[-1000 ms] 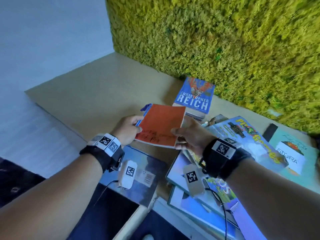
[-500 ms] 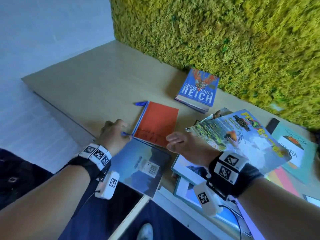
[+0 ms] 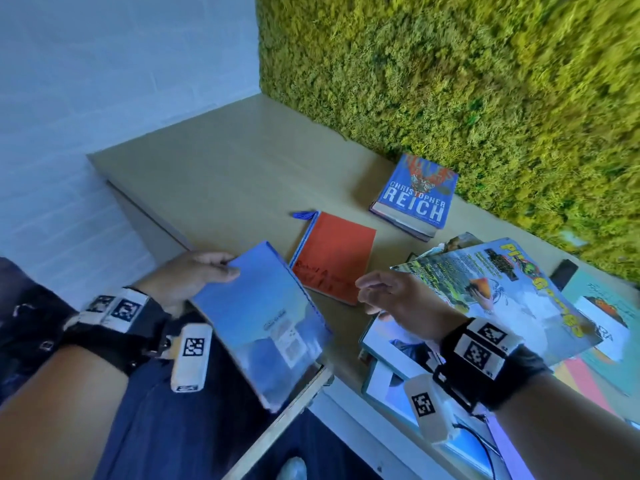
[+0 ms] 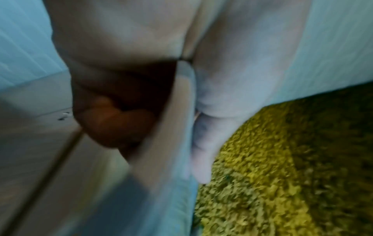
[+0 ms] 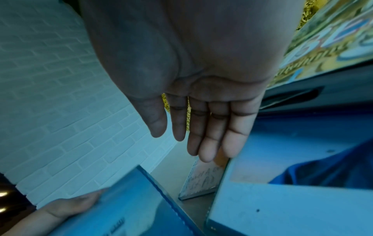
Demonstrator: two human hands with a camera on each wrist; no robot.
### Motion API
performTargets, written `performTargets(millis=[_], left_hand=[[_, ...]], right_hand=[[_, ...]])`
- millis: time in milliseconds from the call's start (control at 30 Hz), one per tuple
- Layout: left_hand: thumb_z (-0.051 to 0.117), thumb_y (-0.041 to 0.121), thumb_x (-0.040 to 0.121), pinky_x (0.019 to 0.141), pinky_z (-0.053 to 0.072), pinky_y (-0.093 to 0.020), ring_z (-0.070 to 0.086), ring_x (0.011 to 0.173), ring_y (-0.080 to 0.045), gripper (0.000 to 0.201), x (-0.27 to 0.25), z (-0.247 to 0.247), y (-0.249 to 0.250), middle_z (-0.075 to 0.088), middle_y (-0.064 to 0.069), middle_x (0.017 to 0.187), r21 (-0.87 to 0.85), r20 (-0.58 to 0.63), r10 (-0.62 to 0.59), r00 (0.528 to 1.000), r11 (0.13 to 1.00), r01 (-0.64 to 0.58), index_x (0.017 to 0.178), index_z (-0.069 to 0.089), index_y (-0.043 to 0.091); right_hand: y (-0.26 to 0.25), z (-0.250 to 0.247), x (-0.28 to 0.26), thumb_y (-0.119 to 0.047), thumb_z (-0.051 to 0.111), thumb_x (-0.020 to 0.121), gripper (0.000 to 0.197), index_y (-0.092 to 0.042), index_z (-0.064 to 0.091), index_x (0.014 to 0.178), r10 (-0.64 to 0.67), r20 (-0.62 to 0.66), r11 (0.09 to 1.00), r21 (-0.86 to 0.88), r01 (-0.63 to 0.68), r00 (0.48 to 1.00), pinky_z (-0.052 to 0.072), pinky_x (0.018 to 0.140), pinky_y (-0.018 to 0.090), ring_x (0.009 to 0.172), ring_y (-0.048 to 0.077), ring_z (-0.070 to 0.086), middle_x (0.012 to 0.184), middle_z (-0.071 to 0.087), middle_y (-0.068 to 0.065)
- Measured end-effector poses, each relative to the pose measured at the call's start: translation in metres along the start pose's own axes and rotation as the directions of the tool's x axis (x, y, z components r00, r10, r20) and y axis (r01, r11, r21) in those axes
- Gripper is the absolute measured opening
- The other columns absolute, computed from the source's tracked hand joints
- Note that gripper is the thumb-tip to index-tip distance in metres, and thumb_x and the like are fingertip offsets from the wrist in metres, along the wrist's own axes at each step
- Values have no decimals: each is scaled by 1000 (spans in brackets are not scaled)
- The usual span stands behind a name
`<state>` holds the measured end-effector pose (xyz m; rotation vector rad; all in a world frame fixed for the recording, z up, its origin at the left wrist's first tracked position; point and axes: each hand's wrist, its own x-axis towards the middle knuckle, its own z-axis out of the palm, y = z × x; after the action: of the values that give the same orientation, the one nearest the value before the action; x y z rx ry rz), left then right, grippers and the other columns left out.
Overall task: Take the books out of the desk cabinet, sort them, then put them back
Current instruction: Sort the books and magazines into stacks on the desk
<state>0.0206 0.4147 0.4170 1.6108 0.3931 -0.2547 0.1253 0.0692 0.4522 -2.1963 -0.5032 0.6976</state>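
Left hand (image 3: 187, 278) pinches blue book (image 3: 263, 320) at its far corner, book tilted off the counter (image 3: 221, 174) edge. Right hand (image 3: 398, 299) flat, fingers straight, empty, just right of it. Thin, light, glossy, probably floppy; grip the spine edge, support underneath.

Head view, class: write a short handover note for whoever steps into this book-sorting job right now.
Left hand grips the blue book, tilted above the desk's near edge. Right hand is open, holding nothing. The orange book and the Reich novel lie flat and apart on the desk; the magazine tops an unsorted pile. Left: finish sorting, return everything to the cabinet.
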Motion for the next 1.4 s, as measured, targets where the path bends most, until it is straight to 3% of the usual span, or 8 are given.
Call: performTargets(millis=[167,300,467,700,900,1033,1200,1400], left_hand=[[98,55,41,77,58,-25,73,98,-11,70,-5,2,48,77,3,110,-199,146,295,944,944,-264,103,81,27],[98,30,55,71,57,-29,72,81,-21,45,10,18,72,76,-6,91,-490,146,480,865,794,-358,93,78,16],[91,36,66,100,51,-54,65,94,-29,24,19,58,113,69,-7,91,-620,153,668,728,639,-456,83,79,23],[72,25,80,98,46,-43,66,107,-22,33,50,85,95,73,2,114,-374,30,458,889,830,-415,113,73,27],[45,59,98,64,51,-32,65,76,-25,51,57,91,41,72,-11,96,-491,104,16,994,870,37,118,70,20],[68,5,89,85,53,-37,70,103,-25,57,73,94,22,74,-8,119,-275,37,89,995,958,-76,145,53,10],[66,0,89,103,51,-42,69,114,-23,54,98,88,39,73,1,120,158,-133,211,968,969,-189,138,61,22],[80,52,68,107,43,-40,48,133,-32,93,106,100,28,49,-10,150,826,-29,-14,999,563,32,151,42,31]], right_hand=[[-14,1,-9,-52,54,97,45,-15,72,115,21,-9,957,290,-17,1000,58,80,42,92,26,72,106,77,12],[-14,-13,-12,-76,50,90,73,-12,72,118,116,198,634,740,-227,973,50,82,48,90,40,60,111,65,28],[-28,8,-21,-76,55,84,88,-8,57,140,-51,411,653,703,-282,910,52,79,37,101,32,63,122,65,16],[-37,6,-20,-36,61,97,33,-9,60,117,12,128,326,937,-125,992,60,79,42,81,30,69,97,70,16],[-22,1,6,-14,56,102,8,-18,54,95,247,-165,509,861,17,955,53,85,64,81,30,69,92,67,14],[-17,9,30,-17,60,101,13,-13,52,92,354,-105,560,820,-120,929,61,64,45,71,31,71,83,65,13],[-27,12,61,-21,70,92,16,-7,68,100,331,-89,648,745,-157,940,56,94,52,94,31,72,106,75,17],[-14,25,87,-34,68,92,15,-19,63,95,369,74,848,382,-368,926,56,95,44,95,26,63,114,67,10]])
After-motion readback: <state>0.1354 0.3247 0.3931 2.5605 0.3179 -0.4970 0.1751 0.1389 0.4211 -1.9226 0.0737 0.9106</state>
